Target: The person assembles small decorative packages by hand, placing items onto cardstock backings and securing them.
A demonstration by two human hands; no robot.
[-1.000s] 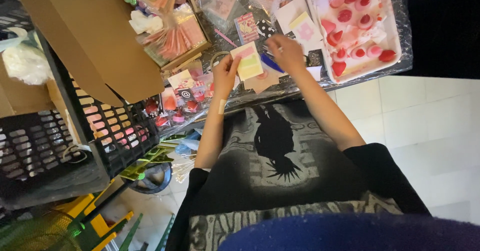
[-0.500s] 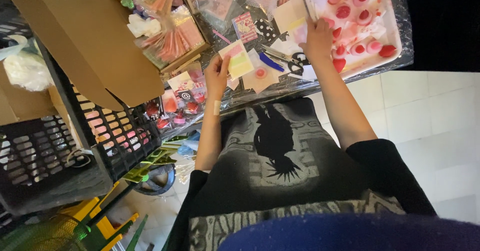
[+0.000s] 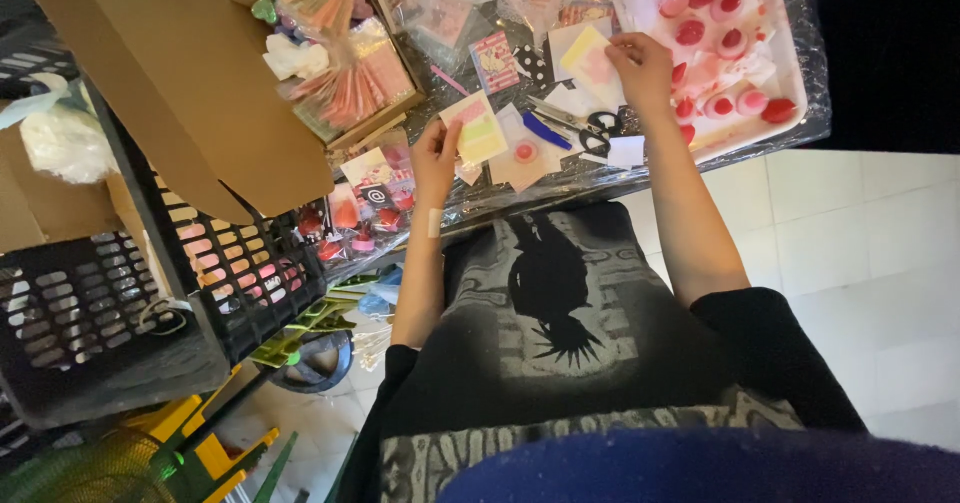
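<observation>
Pinched in our left hand is a small card with yellow and pink bands, fingers closed on its lower left edge; a plaster sits on that wrist. Our right hand grasps a second pale yellow and pink card by its right side, raised over the cluttered table. Between the two grips lie black-handled scissors and a blue pen. Just beyond our right hand stands a white tray of red and pink pieces. Left of our left hand, a cardboard flap leans over a black crate.
</observation>
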